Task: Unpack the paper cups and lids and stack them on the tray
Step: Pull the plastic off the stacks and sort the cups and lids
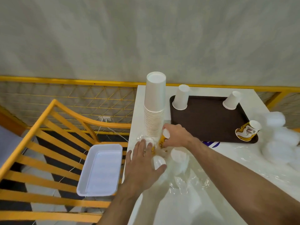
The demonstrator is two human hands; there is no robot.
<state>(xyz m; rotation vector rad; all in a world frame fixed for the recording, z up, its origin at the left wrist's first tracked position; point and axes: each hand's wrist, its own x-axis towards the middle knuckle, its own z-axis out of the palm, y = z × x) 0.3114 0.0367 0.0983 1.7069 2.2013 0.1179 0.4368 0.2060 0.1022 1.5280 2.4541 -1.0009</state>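
We see the right hand (176, 135) with its fingers (164, 127) curled round a yellow printed paper cup (163, 140), held upside down just off the base of the tall stack of white cups (155, 108) on the white bench (211, 200). The left hand (142, 164) lies flat, fingers (141, 146) straight and spread, over clear plastic wrap (186, 181); we note more upturned cups (158, 161) beside its fingertips. Beyond the right fingers sits the brown tray (209, 120), carrying two inverted white cups (181, 98) at its far corners and a printed cup (247, 131) tilted at its near right corner. Clear lids (279, 143) are heaped past the tray's right edge. Left of the left fingers, a white plastic tub (100, 169) rests on a yellow chair (48, 153).
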